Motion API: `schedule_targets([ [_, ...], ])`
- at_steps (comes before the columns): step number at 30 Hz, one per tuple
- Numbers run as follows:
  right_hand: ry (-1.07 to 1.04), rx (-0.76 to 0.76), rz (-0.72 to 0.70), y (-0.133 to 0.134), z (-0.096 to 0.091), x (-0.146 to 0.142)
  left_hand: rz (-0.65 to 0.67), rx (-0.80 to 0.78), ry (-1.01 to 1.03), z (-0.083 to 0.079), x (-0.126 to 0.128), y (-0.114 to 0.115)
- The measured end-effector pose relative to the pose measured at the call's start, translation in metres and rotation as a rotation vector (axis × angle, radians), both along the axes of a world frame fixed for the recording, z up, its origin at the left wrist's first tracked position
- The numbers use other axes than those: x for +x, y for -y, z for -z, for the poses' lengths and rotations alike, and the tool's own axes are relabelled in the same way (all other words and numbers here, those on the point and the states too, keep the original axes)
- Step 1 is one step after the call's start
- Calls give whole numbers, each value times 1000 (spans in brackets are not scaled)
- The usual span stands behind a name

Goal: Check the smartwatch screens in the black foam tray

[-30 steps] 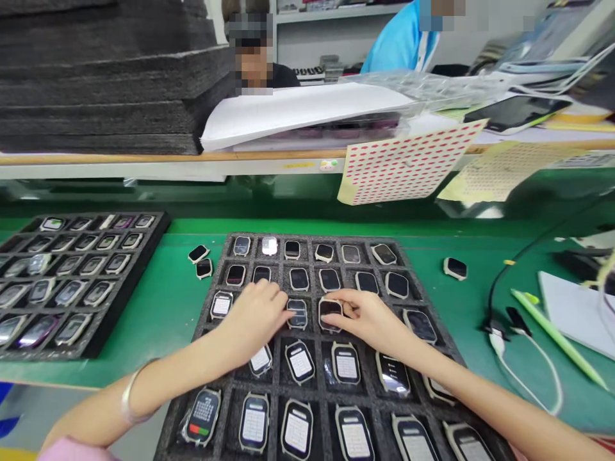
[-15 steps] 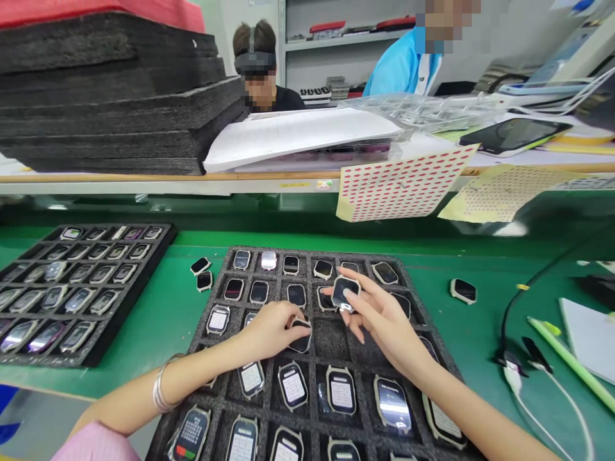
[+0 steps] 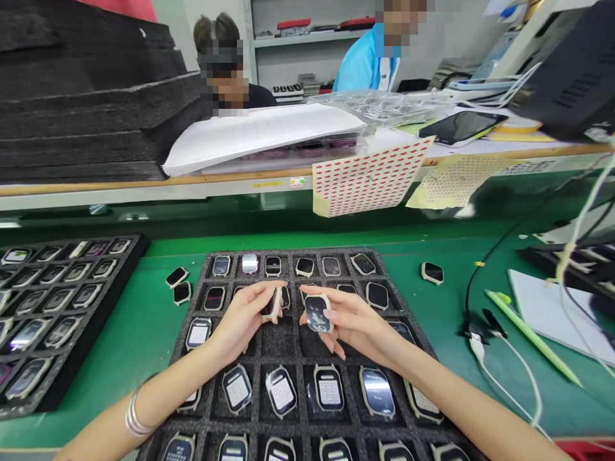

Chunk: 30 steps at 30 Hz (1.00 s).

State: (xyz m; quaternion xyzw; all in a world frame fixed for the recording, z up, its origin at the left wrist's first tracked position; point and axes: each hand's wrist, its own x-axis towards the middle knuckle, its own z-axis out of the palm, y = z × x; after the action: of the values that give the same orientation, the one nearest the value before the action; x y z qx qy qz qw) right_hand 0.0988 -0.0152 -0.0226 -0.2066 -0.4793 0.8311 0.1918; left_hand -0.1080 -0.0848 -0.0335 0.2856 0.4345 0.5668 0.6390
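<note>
Over the black foam tray, my left hand is closed on a smartwatch case, which is tilted so its edge shows. Close beside it, my right hand pinches another smartwatch case without a strap, its dark glossy screen facing me. Rows of similar watch cases sit in the tray's square compartments; several nearer ones, such as a lit watch, show white screens. Beneath my hands, the compartments in the middle row look bare. My forearms and hands hide part of the tray.
A second foam tray of watches lies at the left. Loose watches rest between the trays, and one watch lies to the right. Cables, a green pen and paper sit further right. Two people are behind the shelf.
My left hand has lifted its watch case out of the tray compartment and turned it. My right hand, still holding its watch case, has come nearer to the left. The view has shifted right.
</note>
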Motion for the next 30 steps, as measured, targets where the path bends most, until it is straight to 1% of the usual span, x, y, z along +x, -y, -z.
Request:
schedule_targets([
  [3,11,-27,-31,-1,2,1,0,14,-58,-2,4,5],
  [4,15,-32,-35,0,2,1,16,11,-115,-3,6,7],
  [6,20,-37,-41,1,2,1,56,20,-292,-3,8,11],
  [8,19,-35,-43,2,3,1,78,66,-490,-2,9,14],
  [10,8,-25,-40,3,3,0,84,136,-633,0,9,17],
  [15,15,10,-1,5,3,-2,80,284,-835,5,9,21],
  [19,63,56,27,6,3,-2,58,343,-941,9,9,22],
  [27,56,95,60,7,0,-3,69,374,-1005,11,11,22],
  [30,64,104,77,8,0,-3,92,402,-1028,11,9,22],
])
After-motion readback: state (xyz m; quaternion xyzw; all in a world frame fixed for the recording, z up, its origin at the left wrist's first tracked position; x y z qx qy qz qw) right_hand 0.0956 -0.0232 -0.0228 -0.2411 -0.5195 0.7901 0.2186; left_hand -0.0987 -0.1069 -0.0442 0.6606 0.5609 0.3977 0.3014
